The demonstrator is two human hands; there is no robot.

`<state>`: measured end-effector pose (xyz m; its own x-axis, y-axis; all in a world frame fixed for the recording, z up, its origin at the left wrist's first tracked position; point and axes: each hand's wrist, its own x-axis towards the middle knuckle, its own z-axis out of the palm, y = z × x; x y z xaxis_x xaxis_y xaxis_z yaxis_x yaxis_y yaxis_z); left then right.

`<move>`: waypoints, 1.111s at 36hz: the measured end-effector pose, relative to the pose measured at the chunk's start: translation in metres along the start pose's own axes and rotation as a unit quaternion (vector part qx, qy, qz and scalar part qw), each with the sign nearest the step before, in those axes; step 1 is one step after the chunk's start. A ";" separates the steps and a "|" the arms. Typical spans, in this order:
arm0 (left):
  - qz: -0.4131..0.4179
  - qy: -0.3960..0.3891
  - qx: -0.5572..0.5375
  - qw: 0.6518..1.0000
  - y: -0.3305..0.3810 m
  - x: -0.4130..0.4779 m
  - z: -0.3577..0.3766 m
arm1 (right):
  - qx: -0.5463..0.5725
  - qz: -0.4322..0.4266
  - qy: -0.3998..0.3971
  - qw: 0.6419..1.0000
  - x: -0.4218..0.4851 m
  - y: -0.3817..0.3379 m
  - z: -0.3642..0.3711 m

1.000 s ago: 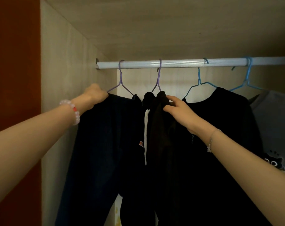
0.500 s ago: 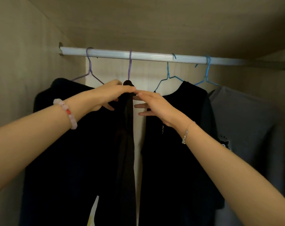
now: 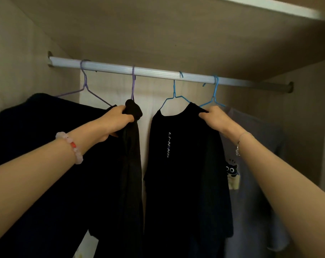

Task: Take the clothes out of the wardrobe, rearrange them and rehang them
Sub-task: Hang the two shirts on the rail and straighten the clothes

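A silver rail [image 3: 158,71] spans the wardrobe with four hung garments. At the far left a dark garment [image 3: 37,146] hangs on a purple hanger [image 3: 87,90]. Beside it a narrow black garment [image 3: 132,164] hangs from a second purple hanger [image 3: 133,84]; my left hand [image 3: 117,121] grips its bunched top. A black t-shirt with white lettering [image 3: 176,164] hangs on a blue hanger [image 3: 173,97], and my right hand [image 3: 215,118] grips its right shoulder. A grey t-shirt with a cat print [image 3: 256,164] hangs on another blue hanger [image 3: 214,97] at the right.
The wardrobe's left wall [image 3: 18,62] and right wall [image 3: 307,127] close in the rail. The top panel [image 3: 158,25] sits close above it. A pale back wall [image 3: 148,94] shows in the gap between the two black garments.
My right hand has left the narrow black garment and moved right to the t-shirt's shoulder. My left hand now grips the narrow garment's top. The gap between the two garments has widened.
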<state>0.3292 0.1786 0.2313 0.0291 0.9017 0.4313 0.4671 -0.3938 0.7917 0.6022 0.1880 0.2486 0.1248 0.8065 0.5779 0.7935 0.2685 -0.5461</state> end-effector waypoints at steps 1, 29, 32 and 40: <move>0.001 0.000 -0.001 1.000 0.000 -0.001 -0.001 | 0.009 -0.004 -0.009 1.000 0.001 -0.002 0.002; 0.304 0.239 0.328 0.862 -0.041 -0.044 -0.015 | -0.081 -0.020 0.033 0.996 -0.002 0.031 0.047; 0.444 0.224 0.376 0.782 -0.038 -0.052 -0.004 | -0.017 -0.052 0.044 0.998 -0.025 0.046 0.025; 0.258 -0.019 0.166 0.951 -0.021 -0.028 0.049 | 0.188 -0.087 0.070 0.976 -0.085 0.054 -0.051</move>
<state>0.3618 0.1702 0.1815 0.3599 0.6113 0.7048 0.6354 -0.7137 0.2946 0.6650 0.1075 0.2012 0.1084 0.6592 0.7441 0.5378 0.5907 -0.6016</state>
